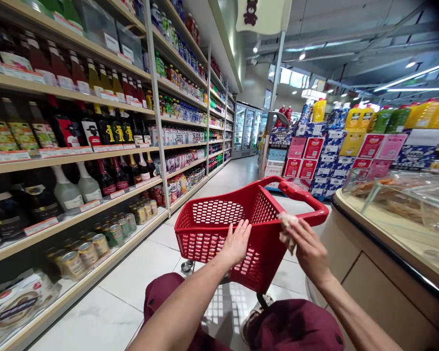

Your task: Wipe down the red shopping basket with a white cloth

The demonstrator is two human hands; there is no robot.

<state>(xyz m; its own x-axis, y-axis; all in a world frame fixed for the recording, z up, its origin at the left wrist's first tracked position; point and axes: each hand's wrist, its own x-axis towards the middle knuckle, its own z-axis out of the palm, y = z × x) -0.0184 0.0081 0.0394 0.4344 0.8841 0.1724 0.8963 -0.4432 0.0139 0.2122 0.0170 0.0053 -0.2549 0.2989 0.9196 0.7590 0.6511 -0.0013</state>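
A red plastic shopping cart point(214, 199) with perforated sides stands before my knees, its handle point(303, 195) at the right. My left hand point(237, 241) lies with fingers stretched out against the cart's near side, just below the rim. Bunched in my right hand point(310, 248) is a pale, crumpled cloth point(288, 229), pressed at the cart's near corner close to the handle. The fingers of that hand are closed over the cloth, and part of it hangs below them. Inside the cart a perforated red divider point(265, 204) shows.
Shelves of bottles and cans point(73, 156) line the left side. A rounded display counter point(380, 273) with clear covers stands close at my right. Stacked drink cartons point(303, 156) rise behind the cart. White floor tiles point(128, 278) run along the aisle toward glass-door coolers point(247, 126).
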